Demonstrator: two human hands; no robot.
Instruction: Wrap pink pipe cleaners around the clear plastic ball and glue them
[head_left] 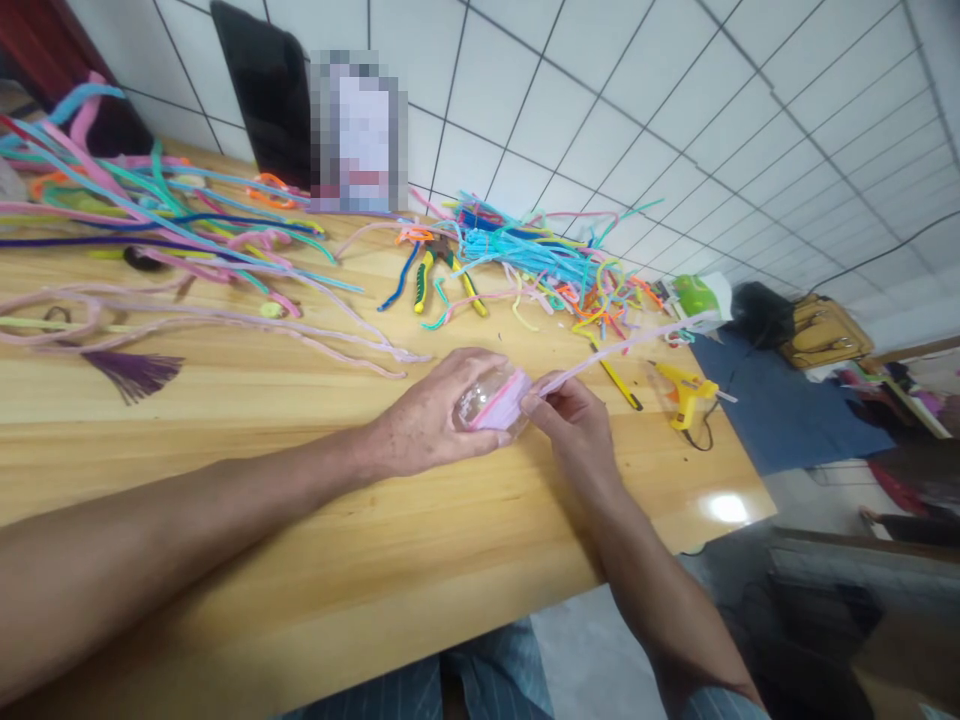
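One clear, rounded container is near the middle of the frame, over the wooden table. The left hand has it gripped, fingers curled part-way round its far side and thumb along the near side. A lilac band with a brighter pink edge wraps the container. The right hand is just beside it, thumb and forefinger pinched together on a fuzzy lilac strip, which slants from the container toward the upper right of the frame. Whether the container touches the table I cannot tell.

Beyond the hands, at upper centre, green-and-yellow pliers lie beside a heap of mostly blue pipe cleaners. Right of centre are a slim yellow cutter and a yellow glue gun. A tangle of many-coloured pipe cleaners fills the upper left, with a purple tassel below it at the left. Behind the table, a dark panel leans against the white tiled wall.
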